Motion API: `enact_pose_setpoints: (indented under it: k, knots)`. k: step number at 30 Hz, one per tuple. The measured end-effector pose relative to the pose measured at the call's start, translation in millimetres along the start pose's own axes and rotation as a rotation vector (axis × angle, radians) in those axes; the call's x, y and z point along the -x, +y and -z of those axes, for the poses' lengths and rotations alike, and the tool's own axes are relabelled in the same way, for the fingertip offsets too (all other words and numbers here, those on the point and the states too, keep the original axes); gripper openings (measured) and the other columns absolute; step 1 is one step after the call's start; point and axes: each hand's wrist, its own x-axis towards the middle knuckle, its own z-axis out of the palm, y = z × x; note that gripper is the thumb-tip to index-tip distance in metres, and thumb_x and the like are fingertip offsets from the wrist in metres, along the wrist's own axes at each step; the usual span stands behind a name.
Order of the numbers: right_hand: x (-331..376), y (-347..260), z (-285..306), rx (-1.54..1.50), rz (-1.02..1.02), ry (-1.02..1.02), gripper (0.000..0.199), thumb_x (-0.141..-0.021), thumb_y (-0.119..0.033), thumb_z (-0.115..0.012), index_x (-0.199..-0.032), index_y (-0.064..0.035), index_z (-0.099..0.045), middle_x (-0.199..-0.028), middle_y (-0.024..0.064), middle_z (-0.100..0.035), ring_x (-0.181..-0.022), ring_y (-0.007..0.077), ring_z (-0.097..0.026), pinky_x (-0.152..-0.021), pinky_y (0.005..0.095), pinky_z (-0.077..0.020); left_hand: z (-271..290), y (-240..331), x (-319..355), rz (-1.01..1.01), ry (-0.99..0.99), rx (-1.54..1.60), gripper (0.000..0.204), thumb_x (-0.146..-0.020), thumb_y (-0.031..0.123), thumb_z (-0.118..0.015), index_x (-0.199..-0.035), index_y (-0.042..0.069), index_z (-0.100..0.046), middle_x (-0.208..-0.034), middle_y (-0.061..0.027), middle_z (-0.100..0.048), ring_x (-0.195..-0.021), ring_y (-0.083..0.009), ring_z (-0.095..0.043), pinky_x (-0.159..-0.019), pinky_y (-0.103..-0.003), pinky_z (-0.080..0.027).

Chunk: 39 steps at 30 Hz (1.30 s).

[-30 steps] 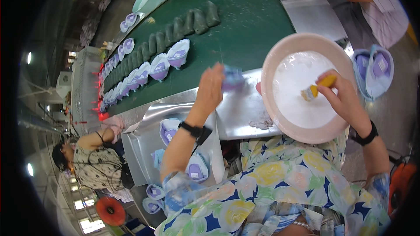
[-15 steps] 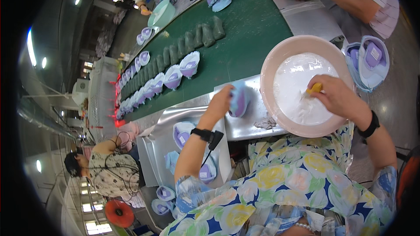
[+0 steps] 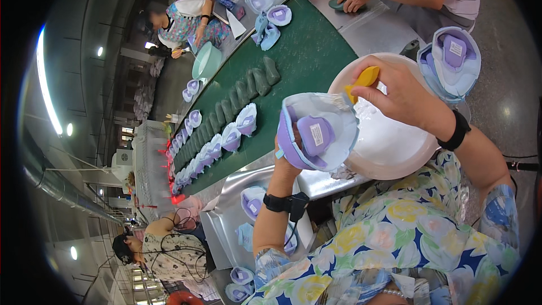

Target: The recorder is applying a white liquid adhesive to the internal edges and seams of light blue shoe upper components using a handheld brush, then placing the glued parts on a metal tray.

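Observation:
My left hand (image 3: 287,162) grips a light blue and purple shoe upper (image 3: 342,117) from its left side, raised off the table with its inside facing up. My right hand (image 3: 398,93) is closed around a yellow-handled brush (image 3: 366,78). The brush's lower end meets the upper right edge of the shoe upper; its bristles are hardly visible there. Below my right hand stands a pale pink basin (image 3: 340,81) of white liquid (image 3: 398,146), partly covered by the hand and the upper.
A green conveyor belt (image 3: 305,51) carries dark shoe lasts (image 3: 261,82) and rows of uppers (image 3: 231,136). More uppers (image 3: 449,62) sit right of the basin. A metal tray (image 3: 226,195) lies left. Co-workers are beyond the belt, at far right and lower left.
My right hand has lifted the brush out of the white liquid and up to the shoe upper. My left hand has raised and turned the upper toward the basin. The view has shifted.

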Motion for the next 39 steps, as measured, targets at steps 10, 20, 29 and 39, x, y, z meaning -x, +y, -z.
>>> enact_pose_setpoints:
  k: [10,20,29,39]
  knots:
    - [34.9,9.9,-13.5,-0.223,-0.570,0.129,0.039,-0.090,-0.028,-0.074,-0.101,0.0069,-0.061,-0.082,0.0129,-0.069,-0.067,0.0170,-0.066,-0.063,0.0276,-0.0521,-17.0,-25.7,5.2,-0.571,0.175,0.059,0.044,-0.096,0.013,-0.065,-0.138,0.006,-0.053,-0.123,-0.0065,-0.065,-0.108,-0.0171,-0.065,-0.096,-0.034,-0.055]
    - [40.2,1.8,-8.7,-0.359,-0.467,0.115,0.026,-0.091,-0.019,-0.072,-0.103,0.0015,-0.063,-0.087,0.0102,-0.069,-0.076,0.0144,-0.068,-0.069,0.0245,-0.0520,-14.5,8.3,-1.0,-0.585,0.314,-0.619,0.046,-0.089,0.008,-0.071,-0.132,0.001,-0.056,-0.125,-0.0104,-0.065,-0.118,-0.0238,-0.061,-0.098,-0.035,-0.050]
    - [51.8,8.0,-1.9,-0.199,0.131,-0.039,0.020,-0.091,-0.011,-0.071,-0.110,-0.0052,-0.064,-0.104,0.0103,-0.071,-0.096,0.0281,-0.068,-0.083,0.0340,-0.0535,-37.1,-17.5,25.9,0.379,-0.182,0.346,0.050,-0.104,0.043,-0.045,-0.139,0.008,-0.052,-0.130,-0.0141,-0.064,-0.116,-0.0277,-0.065,-0.101,-0.046,-0.054]
    - [23.8,1.9,-21.1,-0.013,0.161,-0.269,0.014,-0.091,-0.012,-0.068,-0.103,-0.0059,-0.062,-0.096,0.0134,-0.068,-0.092,0.0338,-0.066,-0.081,0.0402,-0.0533,-51.6,-28.5,29.7,0.526,-0.157,0.899,0.044,-0.103,0.037,-0.050,-0.135,0.008,-0.055,-0.128,-0.0137,-0.065,-0.113,-0.0270,-0.067,-0.099,-0.046,-0.057]
